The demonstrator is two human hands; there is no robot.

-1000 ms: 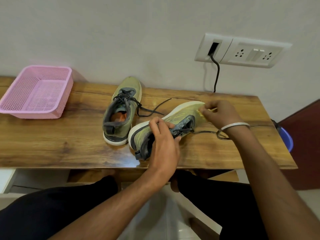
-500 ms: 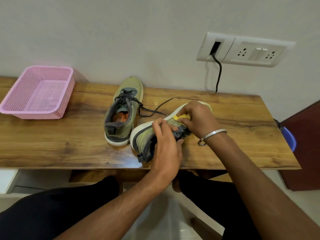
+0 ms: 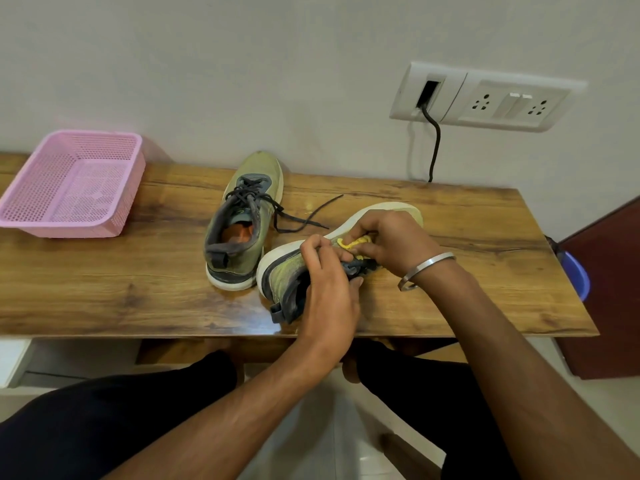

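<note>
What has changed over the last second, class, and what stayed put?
The right hand moved from the toe of the tilted shoe back toward the left hand, pinching a yellow lace by the eyelets. The left hand kept gripping that shoe; the second shoe and pink basket stayed.

table (image 3: 138, 296) glossy wood | shoe (image 3: 287, 275) knit cloth | basket (image 3: 114, 223) perforated plastic

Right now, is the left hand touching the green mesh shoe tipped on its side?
Touching. The head view shows the left hand with fingers curled on the tipped green mesh shoe, no gap between them; the right hand pinches a yellow cord.
</note>
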